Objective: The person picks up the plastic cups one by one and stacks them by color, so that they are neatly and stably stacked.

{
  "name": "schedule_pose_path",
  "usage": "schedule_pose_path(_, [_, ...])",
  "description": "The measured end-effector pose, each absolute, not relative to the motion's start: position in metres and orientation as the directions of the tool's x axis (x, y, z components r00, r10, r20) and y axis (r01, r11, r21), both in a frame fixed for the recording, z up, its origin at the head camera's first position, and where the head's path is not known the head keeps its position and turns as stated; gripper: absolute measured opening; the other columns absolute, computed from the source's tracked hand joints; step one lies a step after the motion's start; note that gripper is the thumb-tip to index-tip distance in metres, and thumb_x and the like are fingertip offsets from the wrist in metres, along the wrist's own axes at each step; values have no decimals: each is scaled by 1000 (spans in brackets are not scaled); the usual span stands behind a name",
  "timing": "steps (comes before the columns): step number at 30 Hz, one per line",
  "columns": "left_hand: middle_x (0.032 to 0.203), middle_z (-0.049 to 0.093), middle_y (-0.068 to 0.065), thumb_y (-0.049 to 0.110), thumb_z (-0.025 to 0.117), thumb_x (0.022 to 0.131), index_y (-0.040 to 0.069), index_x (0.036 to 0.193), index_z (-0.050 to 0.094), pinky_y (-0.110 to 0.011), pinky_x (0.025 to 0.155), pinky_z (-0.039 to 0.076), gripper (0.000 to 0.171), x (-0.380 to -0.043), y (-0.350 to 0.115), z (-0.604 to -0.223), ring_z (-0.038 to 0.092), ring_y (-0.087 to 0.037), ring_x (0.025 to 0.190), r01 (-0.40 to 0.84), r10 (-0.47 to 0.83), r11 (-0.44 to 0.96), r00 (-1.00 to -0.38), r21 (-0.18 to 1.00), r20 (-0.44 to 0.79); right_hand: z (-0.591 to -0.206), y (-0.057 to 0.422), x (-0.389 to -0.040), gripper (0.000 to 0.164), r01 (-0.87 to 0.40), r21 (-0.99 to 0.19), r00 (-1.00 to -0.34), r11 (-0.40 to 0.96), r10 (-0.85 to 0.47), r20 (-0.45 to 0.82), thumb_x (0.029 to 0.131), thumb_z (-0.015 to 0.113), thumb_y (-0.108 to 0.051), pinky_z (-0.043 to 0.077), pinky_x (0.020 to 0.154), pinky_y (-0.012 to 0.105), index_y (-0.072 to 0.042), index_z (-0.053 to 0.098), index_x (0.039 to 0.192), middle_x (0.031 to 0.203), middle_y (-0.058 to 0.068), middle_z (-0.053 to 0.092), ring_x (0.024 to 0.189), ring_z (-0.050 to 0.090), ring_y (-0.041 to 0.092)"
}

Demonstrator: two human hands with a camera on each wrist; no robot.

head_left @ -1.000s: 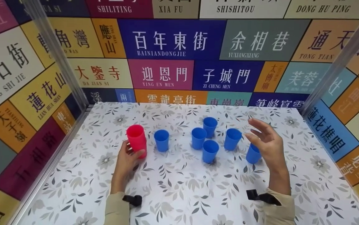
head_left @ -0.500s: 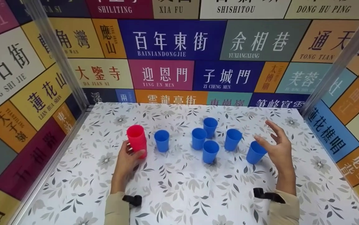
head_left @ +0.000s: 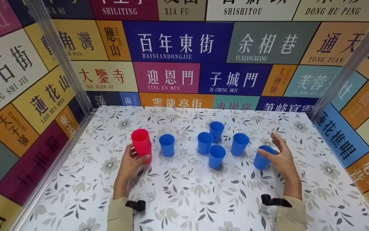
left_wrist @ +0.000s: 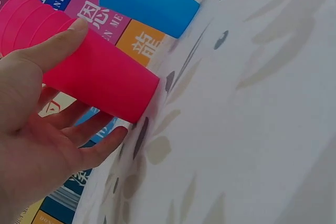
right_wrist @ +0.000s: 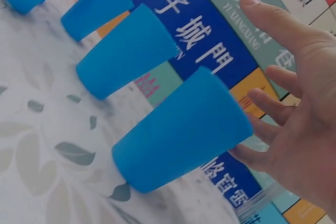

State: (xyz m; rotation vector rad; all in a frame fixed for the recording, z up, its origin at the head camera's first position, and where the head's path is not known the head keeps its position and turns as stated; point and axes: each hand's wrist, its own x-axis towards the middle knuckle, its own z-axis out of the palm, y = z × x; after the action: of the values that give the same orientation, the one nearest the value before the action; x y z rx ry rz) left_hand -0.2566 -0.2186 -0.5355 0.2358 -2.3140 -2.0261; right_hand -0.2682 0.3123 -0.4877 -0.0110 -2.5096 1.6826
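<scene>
A stack of red plastic cups [head_left: 141, 140] stands upright on the table's left side. My left hand [head_left: 129, 167] holds the stack low down, thumb on the near side and fingers behind it; several nested rims show on the red cups [left_wrist: 100, 69] in the left wrist view. At the right, my right hand [head_left: 283, 162] is beside an upright blue cup [head_left: 262, 161], its thumb and fingers spread around the rim's side. From the right wrist, the blue cup [right_wrist: 178, 135] sits between the thumb and the lower fingers; whether a fingertip touches it I cannot tell.
One blue cup [head_left: 167, 145] stands just right of the red stack. Several more are grouped mid-table, including a front cup [head_left: 216, 157], a rear cup [head_left: 216, 130] and one slightly right [head_left: 239, 144]. A flower-patterned cloth [head_left: 184, 199] covers the table, with sign-printed walls [head_left: 178, 41] around it.
My right hand first drew back to the right, uncovering the rightmost blue cup, then came down and in closer to it. My left hand keeps holding the red stack in place.
</scene>
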Motion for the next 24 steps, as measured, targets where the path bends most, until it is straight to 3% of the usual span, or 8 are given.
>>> schedule_pose_path(8, [151,43,-23,15,80,85,6,154,28,-52,115,41,87,-256,-222,-528,45,-38,138,-26,-166,107,-986,994,-8,-504,321,-271,95,10,-915,-1000,402,26,1,91,75,-28,23,123,58,-14,12,162,167,15,20,155,18,37])
schedule_pose_path(16, [149,46,-18,16,78,88,10,155,28,-49,114,42,83,-243,-233,-512,46,-32,139,18,-195,92,-980,996,35,-516,326,-274,90,33,-921,-999,388,22,-27,92,74,-28,10,127,54,-8,19,160,164,19,27,156,14,36])
schedule_pose_path(24, [152,43,-16,24,78,88,12,155,27,-47,118,38,84,-236,-234,-488,41,-32,142,73,-239,63,-967,995,86,-521,327,-274,83,57,-931,-998,360,31,-49,93,72,-27,22,124,55,-6,24,158,162,19,30,152,24,37])
